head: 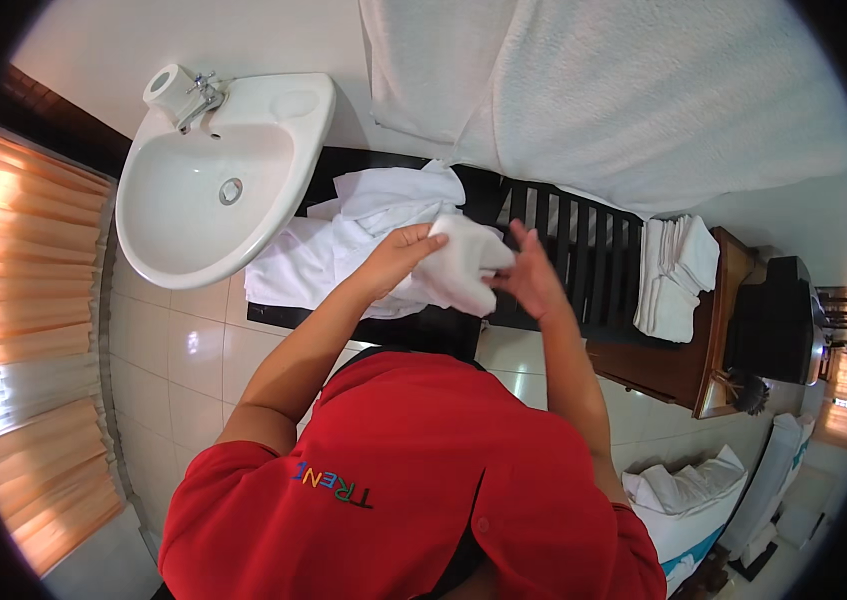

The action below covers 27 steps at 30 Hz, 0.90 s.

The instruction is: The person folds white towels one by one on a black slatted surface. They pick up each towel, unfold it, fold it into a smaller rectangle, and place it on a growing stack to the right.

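Note:
My left hand pinches the edge of a small white cloth, held up above a dark bench. My right hand is at the cloth's other side, its upper fingers spread and its lower fingers beside a fold; whether they grip it I cannot tell. Behind and below the left hand, a loose heap of white cloths lies on the bench's black top. Farther right, folded white cloths are stacked at the far end of the slatted part.
A white washbasin with a metal tap and a toilet roll stands at the left. Large white towels hang over the bench. Beyond the stack are a wooden cabinet and a black object. Orange curtains hang far left.

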{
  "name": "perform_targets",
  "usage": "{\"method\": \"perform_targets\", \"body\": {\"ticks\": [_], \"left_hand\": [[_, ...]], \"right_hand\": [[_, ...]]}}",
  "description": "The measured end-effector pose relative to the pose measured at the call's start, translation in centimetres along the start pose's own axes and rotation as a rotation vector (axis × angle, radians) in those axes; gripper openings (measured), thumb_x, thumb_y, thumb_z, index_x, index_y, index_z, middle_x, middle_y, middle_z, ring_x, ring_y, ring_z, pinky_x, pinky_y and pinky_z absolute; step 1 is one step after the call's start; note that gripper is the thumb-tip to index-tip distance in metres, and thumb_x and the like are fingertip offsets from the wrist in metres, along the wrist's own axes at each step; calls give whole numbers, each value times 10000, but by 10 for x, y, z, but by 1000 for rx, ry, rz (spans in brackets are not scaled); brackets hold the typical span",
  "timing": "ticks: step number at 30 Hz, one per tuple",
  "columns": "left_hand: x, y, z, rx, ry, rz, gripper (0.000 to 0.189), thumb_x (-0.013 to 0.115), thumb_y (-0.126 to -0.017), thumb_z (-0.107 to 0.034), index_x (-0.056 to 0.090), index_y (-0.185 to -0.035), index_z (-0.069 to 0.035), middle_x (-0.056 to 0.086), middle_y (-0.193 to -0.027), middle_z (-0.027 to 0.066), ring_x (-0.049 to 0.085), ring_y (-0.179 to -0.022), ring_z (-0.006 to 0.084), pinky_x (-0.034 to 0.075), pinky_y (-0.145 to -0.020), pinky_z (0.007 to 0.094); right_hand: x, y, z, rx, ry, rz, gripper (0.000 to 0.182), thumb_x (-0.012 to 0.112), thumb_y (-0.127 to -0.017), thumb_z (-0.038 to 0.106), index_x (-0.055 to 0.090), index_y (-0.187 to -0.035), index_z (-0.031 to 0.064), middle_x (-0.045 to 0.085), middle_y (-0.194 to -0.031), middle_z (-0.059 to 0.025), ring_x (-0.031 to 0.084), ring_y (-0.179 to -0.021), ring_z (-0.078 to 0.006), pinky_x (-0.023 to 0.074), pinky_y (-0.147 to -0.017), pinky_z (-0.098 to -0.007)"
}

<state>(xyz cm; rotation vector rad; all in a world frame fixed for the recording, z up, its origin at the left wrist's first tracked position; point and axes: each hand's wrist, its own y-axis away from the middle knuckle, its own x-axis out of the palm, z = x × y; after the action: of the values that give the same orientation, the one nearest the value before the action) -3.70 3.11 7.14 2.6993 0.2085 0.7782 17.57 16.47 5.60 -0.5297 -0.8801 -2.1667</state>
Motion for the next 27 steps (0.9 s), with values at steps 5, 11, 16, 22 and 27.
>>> {"method": "perform_targets", "body": {"ticks": [5, 11, 16, 22, 27], "left_hand": [[-10, -11, 4, -7, 2, -26, 290, 556, -962, -245, 613, -1134, -19, 662, -1025, 34, 618, -907, 100, 491, -821, 254], [-11, -1, -1, 29, -227, -82, 367, 570, -947, -185, 522, -1250, 16, 653, -1063, 58, 608, -940, 116, 466, -848, 246], [-10, -5, 13, 117, -239, -168, 568, 639, -867, -48, 394, -1375, 15, 647, -1069, 107, 602, -931, 126, 459, -849, 239], [-15, -16, 23, 334, -705, -45, 591, 668, -794, 14, 474, -1346, -65, 636, -960, 107, 589, -830, 170, 466, -772, 274], [-3, -15, 2, 507, -1019, -99, 305, 679, -798, -22, 658, -1100, -60, 575, -851, 99, 538, -754, 217, 446, -704, 303]], "right_hand": [[11, 0, -58, 163, -265, -61, 637, 540, -938, 439, 295, -1430, 118, 538, -1249, -163, 552, -1137, -263, 460, -928, -417], [24, 8, -42, 1, -37, -297, 602, 652, -877, 155, 356, -1399, 107, 587, -1144, -117, 581, -1045, -229, 470, -903, -402], [18, 20, -21, -204, 114, -297, 467, 649, -857, 33, 508, -1302, 55, 616, -1027, -69, 580, -931, -141, 482, -836, -315], [31, 31, -12, -332, 386, -302, 339, 674, -817, -17, 623, -1152, -18, 627, -968, -39, 583, -881, -96, 469, -785, -216], [14, 33, -16, -382, 677, -387, 319, 685, -802, -6, 634, -1117, -17, 640, -950, -55, 600, -884, -121, 475, -787, -236]]}}
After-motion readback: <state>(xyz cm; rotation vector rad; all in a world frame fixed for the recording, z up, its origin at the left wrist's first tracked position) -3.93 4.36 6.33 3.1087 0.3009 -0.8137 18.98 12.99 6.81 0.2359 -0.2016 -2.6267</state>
